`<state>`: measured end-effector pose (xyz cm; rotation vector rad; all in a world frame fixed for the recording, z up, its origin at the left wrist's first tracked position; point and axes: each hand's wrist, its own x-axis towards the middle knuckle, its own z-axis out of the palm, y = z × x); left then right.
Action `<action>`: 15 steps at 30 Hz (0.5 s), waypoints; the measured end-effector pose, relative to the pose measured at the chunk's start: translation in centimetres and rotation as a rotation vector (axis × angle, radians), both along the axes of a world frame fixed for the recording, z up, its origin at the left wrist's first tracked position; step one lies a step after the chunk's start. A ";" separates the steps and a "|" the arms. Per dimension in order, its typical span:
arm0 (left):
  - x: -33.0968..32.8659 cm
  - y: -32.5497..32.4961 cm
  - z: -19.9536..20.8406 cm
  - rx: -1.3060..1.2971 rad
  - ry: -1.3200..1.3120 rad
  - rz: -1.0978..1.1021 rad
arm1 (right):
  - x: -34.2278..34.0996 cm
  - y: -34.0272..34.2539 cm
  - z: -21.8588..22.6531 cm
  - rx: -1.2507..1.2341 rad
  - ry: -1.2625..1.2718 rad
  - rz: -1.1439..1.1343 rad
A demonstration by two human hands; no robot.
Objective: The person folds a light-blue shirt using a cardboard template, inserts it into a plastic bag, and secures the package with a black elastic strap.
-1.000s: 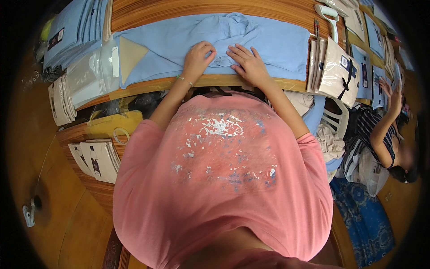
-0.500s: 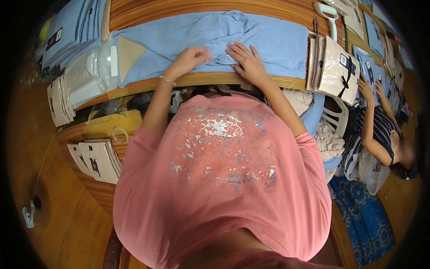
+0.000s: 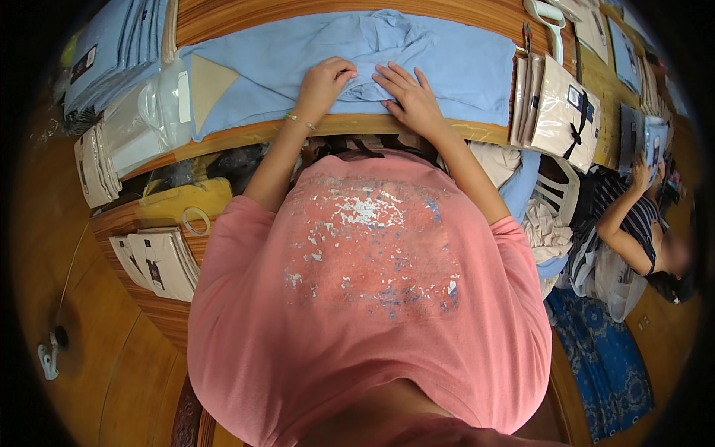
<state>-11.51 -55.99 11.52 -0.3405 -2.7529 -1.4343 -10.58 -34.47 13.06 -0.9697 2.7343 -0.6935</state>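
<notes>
Palm-down, right hand (image 3: 413, 100) on blue cloth (image 3: 372, 46)

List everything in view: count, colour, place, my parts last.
Table: one, brown, top centre
Long cloth: one, light blue, across table
Garment stack: one, light blue, upper left
Packed garments: several, beige, both sides
Clear bags: count unclear, transparent, left
Tape roll: one, whitish, lower left
Handled tool: one, white, upper right
Chair: one, white, right
Patterned cloth: one, blue, lower right
Co-worker: one, dark striped top, right
Floor object: one, white, far left
Shirt: one, pink, centre
Left grip: one, bare, curled at long cloth
Right grip: one, bare, spread on long cloth
</notes>
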 end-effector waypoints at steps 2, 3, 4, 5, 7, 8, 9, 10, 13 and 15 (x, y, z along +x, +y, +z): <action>0.0 -0.2 0.5 0.095 -0.181 0.054 | 0.0 0.0 0.1 0.013 -0.017 0.002; 0.0 -0.2 0.8 0.143 -0.271 0.082 | 0.0 0.1 0.2 0.019 -0.024 0.004; 0.0 -0.2 0.6 0.106 -0.222 0.066 | 0.0 0.1 0.1 0.019 -0.027 0.006; 0.0 -0.2 0.4 0.070 -0.172 0.052 | 0.0 0.1 0.1 0.019 -0.028 0.011; 0.1 -0.3 0.3 0.091 -0.156 0.081 | -0.2 0.3 0.1 -0.005 -0.052 0.028; 0.3 -0.2 0.6 0.149 -0.191 0.120 | -0.4 0.5 0.1 -0.028 -0.075 0.036; 0.4 -0.3 0.9 0.207 -0.226 0.159 | -0.6 0.8 0.1 -0.052 -0.098 0.046; 0.5 -0.5 1.2 0.166 -0.197 0.146 | -0.8 1.0 0.2 -0.064 -0.114 0.047; 1.0 -2.4 2.0 0.117 -0.300 -0.111 | -1.0 1.7 0.5 -0.123 -0.161 0.048; 1.5 -3.9 2.9 0.176 -0.611 -0.568 | -1.2 2.3 0.4 -0.193 -0.190 0.055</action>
